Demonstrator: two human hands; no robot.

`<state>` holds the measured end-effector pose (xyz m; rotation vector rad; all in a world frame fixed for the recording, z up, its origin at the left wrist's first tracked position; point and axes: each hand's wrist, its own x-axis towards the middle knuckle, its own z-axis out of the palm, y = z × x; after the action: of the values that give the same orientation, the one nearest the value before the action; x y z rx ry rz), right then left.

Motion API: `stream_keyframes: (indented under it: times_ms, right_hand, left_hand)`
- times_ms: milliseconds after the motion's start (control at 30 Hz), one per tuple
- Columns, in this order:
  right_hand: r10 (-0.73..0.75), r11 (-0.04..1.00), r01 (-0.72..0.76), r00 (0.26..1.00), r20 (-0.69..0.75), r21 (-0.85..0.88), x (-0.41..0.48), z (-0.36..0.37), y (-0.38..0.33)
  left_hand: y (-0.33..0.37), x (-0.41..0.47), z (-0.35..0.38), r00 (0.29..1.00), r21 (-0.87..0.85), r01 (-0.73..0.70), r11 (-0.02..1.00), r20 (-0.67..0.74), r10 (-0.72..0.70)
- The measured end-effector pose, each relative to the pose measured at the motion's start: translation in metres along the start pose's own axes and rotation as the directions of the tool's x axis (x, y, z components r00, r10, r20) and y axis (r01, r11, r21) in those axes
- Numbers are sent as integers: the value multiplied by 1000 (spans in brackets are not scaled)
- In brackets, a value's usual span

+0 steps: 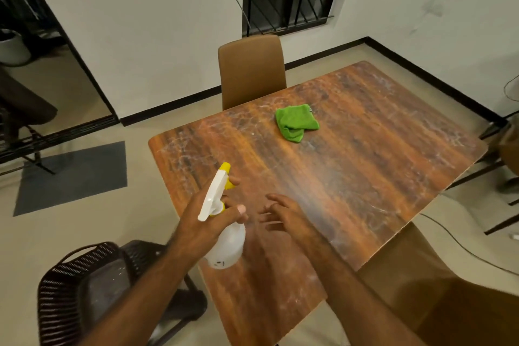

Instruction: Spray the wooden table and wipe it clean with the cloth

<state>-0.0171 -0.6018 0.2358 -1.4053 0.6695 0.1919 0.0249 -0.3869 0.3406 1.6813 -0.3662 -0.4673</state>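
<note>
The wooden table (351, 166) fills the middle of the view, its top streaked with whitish dusty marks. My left hand (206, 213) grips a white spray bottle (226, 244) with a yellow nozzle, held above the table's near left part with the nozzle pointing away from me. My right hand (283, 215) hovers just right of the bottle, fingers spread and relaxed, holding nothing. A crumpled green cloth (296, 122) lies on the table's far side, well beyond both hands.
A brown chair (251, 70) stands at the table's far edge, and another brown chair (438, 289) at the near right. A dark wicker chair (84, 289) sits by the near left corner. A grey mat (73, 177) lies on the floor to the left.
</note>
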Motion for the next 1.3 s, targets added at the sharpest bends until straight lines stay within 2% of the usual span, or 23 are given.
stream_keyframes:
  times_ms: [100,167,300,467,533,633,700,767,833,867,933,1000,1133,1200,1300]
  right_hand:
    - [-103,980,72,981,-165,-184,61,-37,-14]
    - [-204,928,117,954,-218,-355,103,-61,-21]
    - [-431,799,247,871,-235,-549,172,-100,-43]
    - [-580,670,299,782,-229,-679,252,-126,-57]
    - [-639,560,289,747,-183,-776,277,-131,-63]
    - [-717,272,300,697,15,-914,308,-138,-78]
    - [-675,186,275,734,81,-943,328,-142,-86]
    - [-604,159,227,792,87,-961,343,-146,-87]
    - [-600,154,216,796,82,-964,351,-150,-90]
    - [-636,160,226,768,74,-961,355,-150,-92]
    - [-742,175,286,667,64,-942,354,-145,-99]
    - [-778,176,351,622,89,-920,347,-134,-102]
    - [-616,219,417,760,206,-882,333,-115,-83]
    - [-575,184,440,774,266,-879,327,-113,-71]
    - [-573,124,410,773,272,-903,321,-113,-57]
  left_hand:
    - [-2,39,24,999,-13,24,1000,-24,-24]
    - [-9,68,39,998,-16,43,999,-35,-44]
    - [-21,120,68,998,-47,39,998,-57,-41]
    - [-32,179,97,996,-79,25,997,-80,-31]
    - [-34,195,104,997,-64,32,997,-71,-36]
    - [-36,210,107,996,-65,40,997,-77,-45]
    - [-40,218,105,995,-60,51,997,-85,-56]
    - [-44,225,101,994,-49,56,997,-93,-61]
    - [-46,228,98,992,-31,61,998,-111,-64]
    - [-47,230,97,990,-29,67,997,-126,-70]
    - [-48,234,95,985,-30,73,997,-152,-77]
    - [-48,236,93,982,-36,75,996,-168,-80]
    - [-46,235,90,982,-45,68,997,-173,-75]
    - [-46,235,89,982,-51,66,997,-176,-74]
    - [-47,232,85,981,-55,52,997,-182,-61]
